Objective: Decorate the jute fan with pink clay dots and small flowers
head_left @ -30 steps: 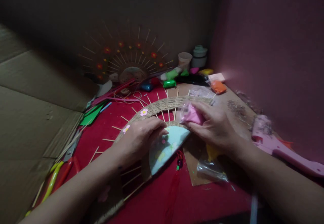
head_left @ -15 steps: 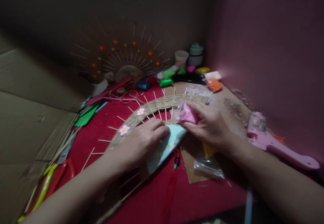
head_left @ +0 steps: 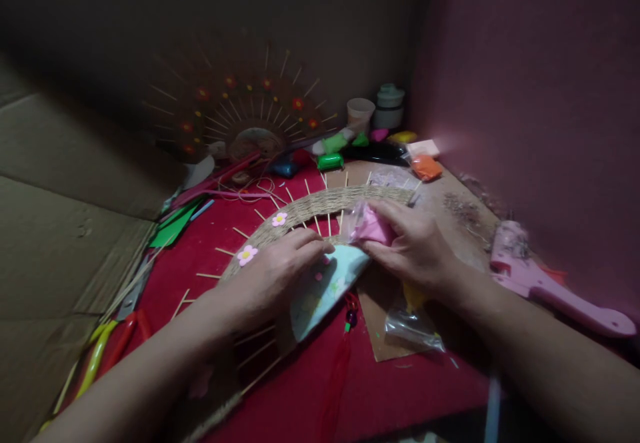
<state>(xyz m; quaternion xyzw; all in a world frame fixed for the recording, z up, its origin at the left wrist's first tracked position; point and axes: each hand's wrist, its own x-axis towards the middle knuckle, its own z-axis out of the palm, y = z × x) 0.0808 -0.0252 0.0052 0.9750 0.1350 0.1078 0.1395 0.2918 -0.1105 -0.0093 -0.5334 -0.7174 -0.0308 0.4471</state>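
A half-round craft fan [head_left: 300, 211] of woven straw and wooden sticks lies on the red cloth [head_left: 380, 389], with small pink flowers [head_left: 247, 254] stuck on its band and a light blue paper centre [head_left: 327, 286]. My left hand [head_left: 275, 276] presses flat on the blue centre, fingertips at its top edge. My right hand [head_left: 413, 246] grips a clear bag of pink clay [head_left: 370, 225] just to the right of the fan's centre.
A finished stick fan [head_left: 250, 119] leans on the back wall beside several coloured clay packs [head_left: 331, 161], a cup [head_left: 361, 113] and a jar [head_left: 389, 104]. A pink glue gun [head_left: 540, 283] lies right. Scissors and pliers [head_left: 107, 343] lie left, by cardboard.
Both hands stay almost in place on the fan and the pink clay bag. The view has shifted slightly; the left fingers have slid a little over the blue centre.
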